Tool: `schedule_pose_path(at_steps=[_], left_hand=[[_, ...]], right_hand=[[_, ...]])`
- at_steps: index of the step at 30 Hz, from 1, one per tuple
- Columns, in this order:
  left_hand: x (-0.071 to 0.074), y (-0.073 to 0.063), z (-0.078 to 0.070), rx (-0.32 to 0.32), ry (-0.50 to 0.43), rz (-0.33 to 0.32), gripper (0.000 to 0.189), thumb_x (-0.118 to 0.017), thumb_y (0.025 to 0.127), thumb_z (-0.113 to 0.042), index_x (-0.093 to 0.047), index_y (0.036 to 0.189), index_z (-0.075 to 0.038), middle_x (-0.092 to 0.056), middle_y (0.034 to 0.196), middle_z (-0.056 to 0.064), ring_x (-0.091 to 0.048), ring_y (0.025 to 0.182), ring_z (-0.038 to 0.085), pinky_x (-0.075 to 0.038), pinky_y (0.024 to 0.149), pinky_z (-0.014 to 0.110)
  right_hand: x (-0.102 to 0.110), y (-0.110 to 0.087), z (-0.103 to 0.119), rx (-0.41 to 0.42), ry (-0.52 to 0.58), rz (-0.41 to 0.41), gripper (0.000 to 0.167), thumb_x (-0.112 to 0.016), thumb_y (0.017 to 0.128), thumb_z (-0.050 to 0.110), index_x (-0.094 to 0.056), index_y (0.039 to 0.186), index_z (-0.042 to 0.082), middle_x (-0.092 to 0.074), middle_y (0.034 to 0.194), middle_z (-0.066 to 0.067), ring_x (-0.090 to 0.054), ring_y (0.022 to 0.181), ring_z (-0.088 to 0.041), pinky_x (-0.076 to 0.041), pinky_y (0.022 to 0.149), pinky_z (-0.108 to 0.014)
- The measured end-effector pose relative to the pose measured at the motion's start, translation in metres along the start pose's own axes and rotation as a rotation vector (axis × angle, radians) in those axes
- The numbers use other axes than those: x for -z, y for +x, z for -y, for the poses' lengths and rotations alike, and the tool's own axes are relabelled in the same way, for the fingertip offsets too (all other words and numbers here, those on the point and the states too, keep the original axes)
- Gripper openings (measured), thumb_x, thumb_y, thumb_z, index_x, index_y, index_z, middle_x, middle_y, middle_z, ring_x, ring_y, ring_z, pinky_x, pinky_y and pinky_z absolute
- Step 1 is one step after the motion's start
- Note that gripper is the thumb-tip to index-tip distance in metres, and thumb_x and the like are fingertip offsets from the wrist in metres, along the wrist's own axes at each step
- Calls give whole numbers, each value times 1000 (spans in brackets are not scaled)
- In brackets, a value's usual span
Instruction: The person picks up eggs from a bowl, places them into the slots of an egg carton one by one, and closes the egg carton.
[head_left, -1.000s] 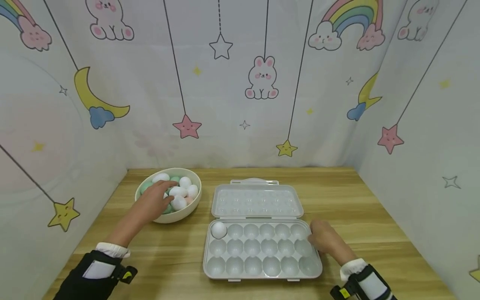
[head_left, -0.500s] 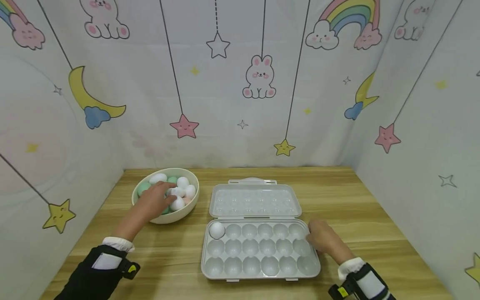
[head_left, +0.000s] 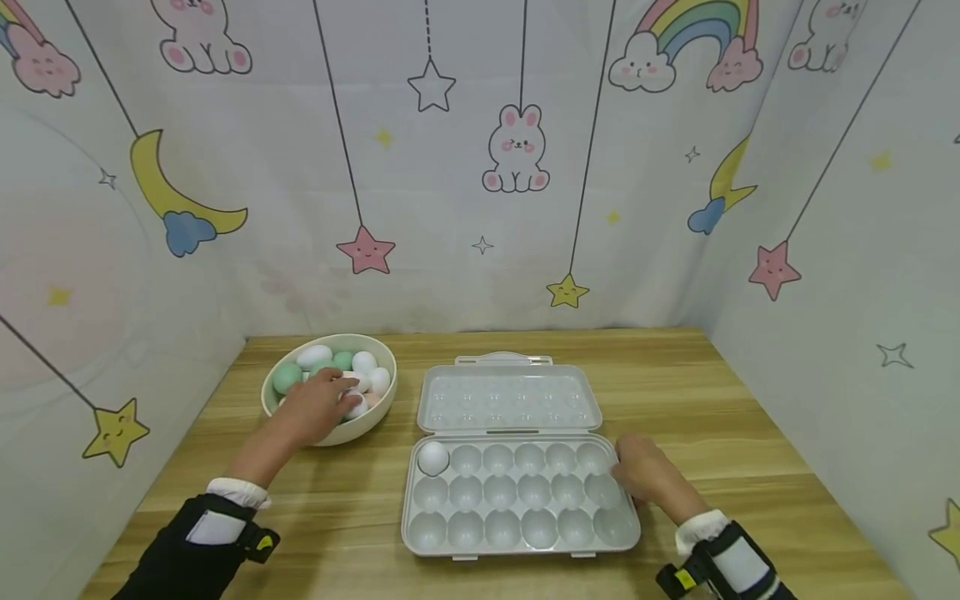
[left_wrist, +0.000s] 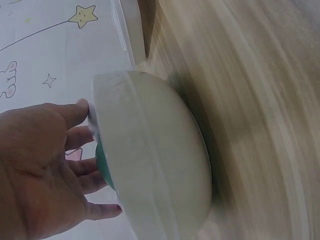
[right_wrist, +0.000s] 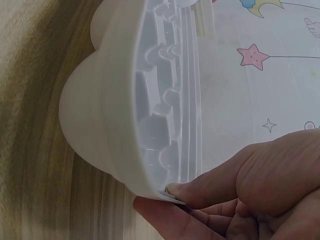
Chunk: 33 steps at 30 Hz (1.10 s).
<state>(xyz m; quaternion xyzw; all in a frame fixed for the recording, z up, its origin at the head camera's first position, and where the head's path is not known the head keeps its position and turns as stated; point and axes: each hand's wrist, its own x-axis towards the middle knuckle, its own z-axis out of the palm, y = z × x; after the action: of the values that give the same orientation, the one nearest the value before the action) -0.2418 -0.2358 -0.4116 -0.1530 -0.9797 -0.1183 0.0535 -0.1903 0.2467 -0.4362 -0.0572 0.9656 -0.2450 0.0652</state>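
A cream bowl [head_left: 386, 408] at the left holds white, green and pinkish eggs. My left hand [head_left: 311, 408] reaches over its near rim, fingers spread among the eggs by a white egg [head_left: 357, 407]. In the left wrist view the fingertips dip behind the bowl's wall [left_wrist: 155, 160], beside a green egg [left_wrist: 102, 165], so their contact is partly hidden. A clear egg box [head_left: 521, 492] lies with its lid folded back; one white egg [head_left: 432, 458] sits in its far-left cup. My right hand [head_left: 648, 475] pinches the box's right rim between thumb and index finger [right_wrist: 162, 217].
The wooden table [head_left: 337, 517] carries the bowl and the box side by side. The open lid [head_left: 510, 400] extends behind the tray. A cloth [head_left: 450, 183] printed with stars and rabbits hangs behind the table and at both sides.
My left hand has shifted slightly among the eggs, its fingers bending further down beside the white egg. The right hand keeps its hold on the box rim. The head view has moved slightly.
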Motion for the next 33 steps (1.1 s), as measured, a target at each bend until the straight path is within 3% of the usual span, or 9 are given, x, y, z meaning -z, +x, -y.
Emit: schedule_pose_path(at_steps=[7,15,21,28,33], left_hand=[[0,-3,-4,-62,11,-4,40,-69,100,-20,-66,131,5,-55,138,32,-51,130,49,-37,98,78],[0,-3,-10,-110,69,-5,39,-73,95,-12,-66,130,5,-61,132,26,-52,126,49,-44,94,69],[6,3,-11,-140,67,47,37,-74,93,-7,-65,126,9,-64,123,26,-58,117,46,-49,96,60],[15,11,-10,-69,-25,145,38,-76,91,-10,-67,124,8,-58,118,24,-63,103,37,-55,86,52],[15,14,-6,-82,-85,152,37,-78,89,-9,-69,120,8,-56,115,25,-59,98,31,-54,83,47]], right_hand=[[1,-1,1,-5,-7,5,6,-59,81,-7,-55,78,-4,-53,65,-10,-55,47,-20,-47,41,-28],[-1,0,0,4,-17,-4,14,-61,83,-8,-54,74,1,-52,64,-8,-53,51,-20,-45,44,-29],[-1,1,-1,8,-27,-4,15,-60,84,-8,-54,74,2,-52,64,-7,-52,53,-21,-44,46,-30],[1,0,0,-4,-26,7,13,-60,85,-6,-55,77,1,-53,66,-8,-54,54,-21,-46,47,-31],[1,1,-1,13,-23,-7,13,-61,83,-7,-55,75,1,-53,65,-8,-53,54,-21,-46,47,-31]])
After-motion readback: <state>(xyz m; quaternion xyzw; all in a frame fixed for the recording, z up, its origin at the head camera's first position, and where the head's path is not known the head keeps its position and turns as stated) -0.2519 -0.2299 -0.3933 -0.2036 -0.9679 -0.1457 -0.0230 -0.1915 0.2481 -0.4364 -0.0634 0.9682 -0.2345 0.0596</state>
